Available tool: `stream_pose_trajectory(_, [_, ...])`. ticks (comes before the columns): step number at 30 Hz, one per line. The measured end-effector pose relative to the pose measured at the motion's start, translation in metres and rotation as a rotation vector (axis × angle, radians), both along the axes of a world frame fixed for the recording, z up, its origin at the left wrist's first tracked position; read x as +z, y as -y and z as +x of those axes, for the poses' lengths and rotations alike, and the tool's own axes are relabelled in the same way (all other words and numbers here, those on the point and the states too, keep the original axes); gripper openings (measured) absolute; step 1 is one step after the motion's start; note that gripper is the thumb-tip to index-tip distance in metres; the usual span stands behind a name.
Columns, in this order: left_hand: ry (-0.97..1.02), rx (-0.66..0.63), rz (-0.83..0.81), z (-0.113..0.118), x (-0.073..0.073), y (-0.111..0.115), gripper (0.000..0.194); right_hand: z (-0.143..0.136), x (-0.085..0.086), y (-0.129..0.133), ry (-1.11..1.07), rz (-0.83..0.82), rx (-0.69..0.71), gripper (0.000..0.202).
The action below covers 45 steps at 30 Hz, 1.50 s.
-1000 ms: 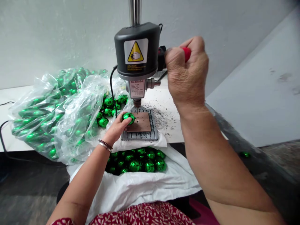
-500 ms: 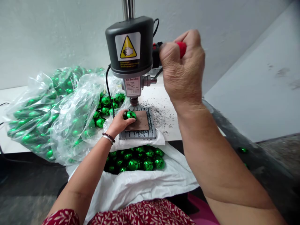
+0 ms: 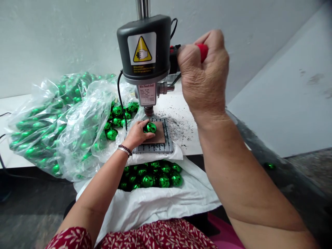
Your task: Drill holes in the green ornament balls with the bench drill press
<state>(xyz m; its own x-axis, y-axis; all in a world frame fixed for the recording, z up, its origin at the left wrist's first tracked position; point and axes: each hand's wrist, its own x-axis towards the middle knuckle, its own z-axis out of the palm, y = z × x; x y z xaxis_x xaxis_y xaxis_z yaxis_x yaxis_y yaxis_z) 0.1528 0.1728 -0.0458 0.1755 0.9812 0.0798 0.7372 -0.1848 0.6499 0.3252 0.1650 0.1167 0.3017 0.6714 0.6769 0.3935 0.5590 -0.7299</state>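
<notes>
Pinched between the thumb and fingers of my left hand (image 3: 138,134) is a shiny green bauble (image 3: 150,127). It sits over a brown board (image 3: 158,135) on the grey slotted base (image 3: 153,148) of a mini bench drill (image 3: 144,48). Just above the bauble is the drill's chuck (image 3: 148,110); whether the bit touches the bauble I cannot tell. My right hand (image 3: 206,69), raised beside the motor housing, is wrapped round the drill's red-ended lever handle (image 3: 202,52).
Clear plastic bags (image 3: 77,121) full of green baubles cover the table's left side, with loose baubles (image 3: 117,121) by the drill. More baubles (image 3: 155,174) lie on a white cloth (image 3: 166,204) over my lap. Dark shavings (image 3: 181,128) litter the white table. A black cable (image 3: 118,100) hangs beside the drill.
My left hand has moved right with the bauble, bringing it beneath the chuck. My right hand stays on the lever handle, with little visible change.
</notes>
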Motion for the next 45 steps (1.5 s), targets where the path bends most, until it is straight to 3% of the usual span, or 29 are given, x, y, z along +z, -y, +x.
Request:
stream_pose_trajectory(4, [0.134, -0.033, -0.053, 0.001, -0.006, 0.002, 0.063, -0.001, 0.004, 0.003, -0.009, -0.081, -0.022, 0.035])
stream_pose_trajectory(9, [0.266, 0.034, -0.129, 0.003, -0.015, 0.003, 0.068, 0.0, 0.0, 0.004, -0.022, -0.065, -0.035, 0.035])
stream_pose_trajectory(16, [0.241, 0.084, -0.111, 0.005, -0.015, 0.006, 0.064, 0.008, -0.018, -0.001, 0.085, 0.012, -0.053, 0.019])
stream_pose_trajectory(20, [0.235, 0.064, -0.098, 0.006, -0.012, 0.008, 0.053, 0.012, -0.024, 0.007, 0.17, -0.017, -0.094, 0.02])
stream_pose_trajectory(24, [0.213, 0.051, -0.092, 0.005, -0.012, 0.008, 0.045, 0.014, -0.036, 0.019, 0.212, 0.079, -0.105, 0.016])
stream_pose_trajectory(29, [0.189, 0.05, -0.083, 0.005, -0.01, 0.008, 0.051, 0.014, -0.048, 0.024, 0.209, 0.145, -0.097, 0.012])
stream_pose_trajectory(34, [0.165, 0.048, -0.083, 0.005, -0.009, 0.01, 0.045, 0.013, -0.057, 0.024, 0.207, 0.196, -0.112, 0.011])
stream_pose_trajectory(41, [0.146, 0.035, -0.049, 0.005, -0.013, 0.01, 0.048, 0.011, -0.076, 0.029, 0.232, 0.142, -0.177, 0.013])
stream_pose_trajectory(45, [0.118, 0.05, -0.037, 0.005, -0.012, 0.01, 0.052, 0.008, -0.085, 0.028, 0.201, 0.204, -0.196, 0.012])
